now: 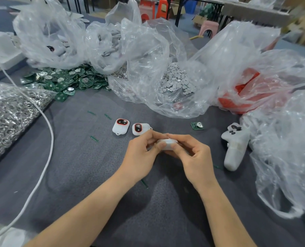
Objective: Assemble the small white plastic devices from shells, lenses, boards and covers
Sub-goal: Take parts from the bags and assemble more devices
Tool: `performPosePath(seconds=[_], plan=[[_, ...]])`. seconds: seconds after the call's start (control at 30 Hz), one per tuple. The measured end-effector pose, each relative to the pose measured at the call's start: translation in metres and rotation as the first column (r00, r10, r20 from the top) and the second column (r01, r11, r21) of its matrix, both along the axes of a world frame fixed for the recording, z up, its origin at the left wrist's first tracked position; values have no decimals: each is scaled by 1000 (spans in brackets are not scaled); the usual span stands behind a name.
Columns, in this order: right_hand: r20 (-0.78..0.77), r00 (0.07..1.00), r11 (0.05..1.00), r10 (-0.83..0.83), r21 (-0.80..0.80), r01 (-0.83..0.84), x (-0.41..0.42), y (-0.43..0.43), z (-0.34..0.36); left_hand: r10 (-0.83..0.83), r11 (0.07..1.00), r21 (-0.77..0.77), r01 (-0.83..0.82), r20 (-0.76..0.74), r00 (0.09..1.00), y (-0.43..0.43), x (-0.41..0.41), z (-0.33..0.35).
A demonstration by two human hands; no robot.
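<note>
Grey table (77, 166): two finished devices (121, 126), one board (197, 125); left hand (141, 155), right hand (196, 157) fingers (161, 145) grasping one shell (168, 143).

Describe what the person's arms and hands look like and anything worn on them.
The left hand and right hand are bare: no gloves, rings, watch or bracelet show. The left forearm and right forearm are uncovered to the frame's edge, with no sleeve in view.

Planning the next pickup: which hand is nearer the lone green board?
Right. The right hand lies just short of the lone green board; left hand, sharing the white device, farther left.
</note>
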State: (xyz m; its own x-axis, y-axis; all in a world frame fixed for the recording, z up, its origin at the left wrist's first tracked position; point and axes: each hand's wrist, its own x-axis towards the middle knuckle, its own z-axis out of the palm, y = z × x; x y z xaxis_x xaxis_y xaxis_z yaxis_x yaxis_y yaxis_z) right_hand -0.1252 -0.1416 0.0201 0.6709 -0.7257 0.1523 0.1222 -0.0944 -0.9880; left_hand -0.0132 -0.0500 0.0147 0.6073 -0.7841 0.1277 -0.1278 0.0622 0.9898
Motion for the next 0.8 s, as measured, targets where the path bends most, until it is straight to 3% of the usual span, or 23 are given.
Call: performPosePath(seconds=[0.27, 0.37, 0.47, 0.6, 0.67, 0.8], plan=[[-7, 1000, 999, -30, -45, 29, 2, 4, 3, 36, 999, -14, -35, 67, 997, 1, 0, 3], [13, 996, 996, -92, -15, 92, 5, 6, 3, 90, 996, -30, -90, -8, 996, -2, -2, 3], [59, 988, 989, -145, 37, 143, 7, 4, 4, 42, 999, -24, -45, -123, 991, -2, -3, 2], [19, 999, 997, -47, 60, 46, 4, 0, 1, 32, 999, 3, -32, -119, 992, 1, -1, -1], [-33, 999, 1000, 15, 3, -15, 3, 1, 1, 56, 998, 27, -53, -104, 993, 1, 0, -3], [-170, 985, 973, -30, -230, -10, 0, -3, 3, 56, 998, 13, -55, -84, 995, 2, 0, -4]])
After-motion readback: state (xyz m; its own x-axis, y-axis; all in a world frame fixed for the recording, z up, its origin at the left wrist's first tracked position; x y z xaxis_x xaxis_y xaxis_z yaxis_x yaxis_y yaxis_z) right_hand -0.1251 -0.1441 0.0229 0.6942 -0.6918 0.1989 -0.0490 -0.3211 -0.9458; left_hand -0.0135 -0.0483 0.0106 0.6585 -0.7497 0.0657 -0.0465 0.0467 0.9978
